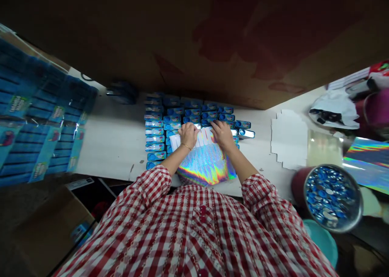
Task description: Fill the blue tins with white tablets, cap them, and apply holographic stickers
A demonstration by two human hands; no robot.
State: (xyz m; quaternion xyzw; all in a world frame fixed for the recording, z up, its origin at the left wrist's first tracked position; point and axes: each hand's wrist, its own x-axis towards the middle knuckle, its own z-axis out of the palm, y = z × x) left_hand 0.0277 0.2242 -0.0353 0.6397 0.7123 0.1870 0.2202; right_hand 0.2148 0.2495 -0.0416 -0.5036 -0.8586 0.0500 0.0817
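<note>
A shiny holographic sheet (206,163) with white strips along its far edge lies in front of me, over part of the rows of small blue boxes (155,156). My left hand (189,135), with a thin bracelet at the wrist, is closed with bent fingers on the far left part of the sheet. On the far right part, my right hand (223,135) is closed on the sheet too, its fingertips reaching the boxes behind. The fingertips of both hands are partly hidden.
A large cardboard box (182,37) overhangs the table's far side. Packed blue goods (30,119) stand at left. On the right are white cut card sheets (288,137), a metal pot (360,204) of shiny blue pieces, a teal basin (326,240) and a white plastic bag (336,106).
</note>
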